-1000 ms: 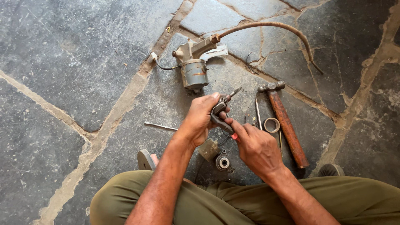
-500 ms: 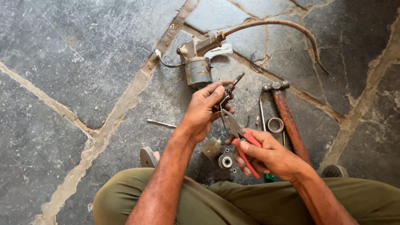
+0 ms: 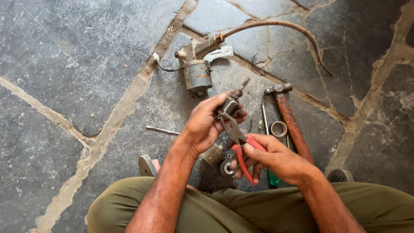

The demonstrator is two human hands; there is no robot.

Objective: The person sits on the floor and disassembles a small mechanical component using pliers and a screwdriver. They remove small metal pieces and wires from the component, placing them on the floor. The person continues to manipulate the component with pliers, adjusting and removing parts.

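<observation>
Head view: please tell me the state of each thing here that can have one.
Left hand: closed around a small metal part.
Right hand: gripping red-handled pliers, tips at the part.
Hammer: lying flat on the stone floor.
Metal ring: lying loose beside the hammer.

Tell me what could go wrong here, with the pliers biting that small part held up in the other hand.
1. The pliers bite the small metal part right beside the left hand fingertips; a slip could pinch them.
2. The part is held in the air with no support, so if the grip fails it may drop onto the stone floor among the loose ring and bearing piece.
3. The hammer lies close by the right hand and could be knocked.
</observation>
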